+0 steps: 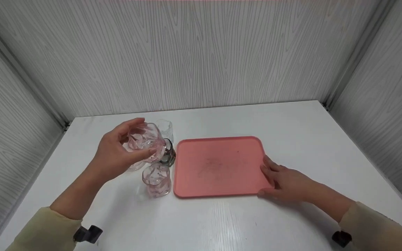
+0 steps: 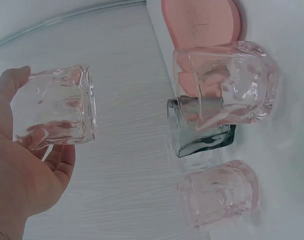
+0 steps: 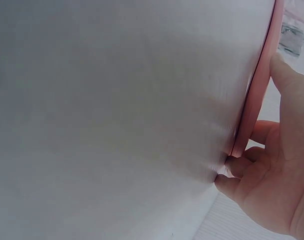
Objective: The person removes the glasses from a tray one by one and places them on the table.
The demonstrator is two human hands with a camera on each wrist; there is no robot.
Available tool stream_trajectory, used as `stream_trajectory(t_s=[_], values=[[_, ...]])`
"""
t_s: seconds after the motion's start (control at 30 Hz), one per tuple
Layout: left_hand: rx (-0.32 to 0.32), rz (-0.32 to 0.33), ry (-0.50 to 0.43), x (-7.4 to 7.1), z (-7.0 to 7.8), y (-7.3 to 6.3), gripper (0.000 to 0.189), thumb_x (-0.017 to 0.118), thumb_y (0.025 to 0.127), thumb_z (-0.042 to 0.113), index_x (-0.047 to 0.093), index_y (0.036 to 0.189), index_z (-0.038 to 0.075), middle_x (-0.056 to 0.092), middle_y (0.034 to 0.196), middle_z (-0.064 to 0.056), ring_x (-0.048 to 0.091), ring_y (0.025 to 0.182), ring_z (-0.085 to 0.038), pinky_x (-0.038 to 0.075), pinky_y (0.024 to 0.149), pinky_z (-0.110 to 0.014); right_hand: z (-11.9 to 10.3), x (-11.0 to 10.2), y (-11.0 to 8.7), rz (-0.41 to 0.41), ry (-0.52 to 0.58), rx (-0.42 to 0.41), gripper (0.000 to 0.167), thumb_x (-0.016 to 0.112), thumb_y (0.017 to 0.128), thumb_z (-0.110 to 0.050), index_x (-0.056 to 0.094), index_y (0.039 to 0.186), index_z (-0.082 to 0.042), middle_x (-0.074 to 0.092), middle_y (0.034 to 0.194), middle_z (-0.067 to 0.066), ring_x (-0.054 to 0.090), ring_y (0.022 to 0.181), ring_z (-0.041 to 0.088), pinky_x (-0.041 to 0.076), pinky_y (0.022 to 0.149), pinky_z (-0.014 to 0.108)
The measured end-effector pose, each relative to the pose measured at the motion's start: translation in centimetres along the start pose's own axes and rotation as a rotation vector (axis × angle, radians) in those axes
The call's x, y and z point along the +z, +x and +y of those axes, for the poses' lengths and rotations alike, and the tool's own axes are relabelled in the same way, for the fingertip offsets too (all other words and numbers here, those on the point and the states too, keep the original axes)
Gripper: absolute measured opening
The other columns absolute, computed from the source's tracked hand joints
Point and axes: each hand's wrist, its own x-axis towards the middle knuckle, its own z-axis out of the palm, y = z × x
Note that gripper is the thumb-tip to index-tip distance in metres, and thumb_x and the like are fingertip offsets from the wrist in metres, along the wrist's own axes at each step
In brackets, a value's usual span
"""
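Note:
My left hand (image 1: 112, 153) holds a pale pink glass tumbler (image 1: 145, 139) above the table, thumb on one side and fingers on the other. In the left wrist view this pink tumbler (image 2: 57, 107) lies tilted in the grip. Below it, a pink tumbler (image 1: 157, 181), a dark grey tumbler (image 1: 168, 153) and a clear tumbler (image 1: 166, 128) stand by the left side of a pink tray (image 1: 222, 167). Another pink tumbler (image 2: 221, 195) is partly hidden by the left hand in the head view. My right hand (image 1: 288, 183) grips the tray's near right corner.
The tray lies flat on the white table (image 1: 201, 223), with dark smudges on its surface. A grey wood-grained panel (image 1: 201, 55) rises behind the table, with similar panels on the left (image 1: 9, 115) and right (image 1: 386, 69).

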Motion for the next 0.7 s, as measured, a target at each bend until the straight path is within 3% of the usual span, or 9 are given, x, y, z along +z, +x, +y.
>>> stream_trajectory(t_s=[0.37, 0.7], values=[[-0.076, 0.080, 0.049, -2.2, -3.3, -3.5, 0.076, 0.092, 0.085, 0.021, 0.057, 0.153, 0.019, 0.068, 0.132, -0.003, 0.057, 0.125, -0.012, 0.037, 0.102, -0.020, 0.2, -0.1, -0.1, 0.018, 0.001, -0.052, 0.107, 0.052, 0.092, -0.084, 0.035, 0.165, -0.008, 0.016, 0.176, 0.011, 0.037, 0.152, 0.042, 0.047, 0.112, 0.057], [-0.163, 0.116, 0.069, -2.6, -6.8, -5.8, 0.077, 0.093, 0.085, 0.020, 0.056, 0.153, 0.015, 0.068, 0.133, -0.008, 0.057, 0.121, -0.010, 0.037, 0.094, -0.012, 0.2, -0.2, -0.1, 0.008, 0.003, -0.028, 0.106, 0.053, 0.091, -0.085, 0.034, 0.166, -0.013, 0.015, 0.177, 0.008, 0.037, 0.153, 0.038, 0.046, 0.113, 0.056]])
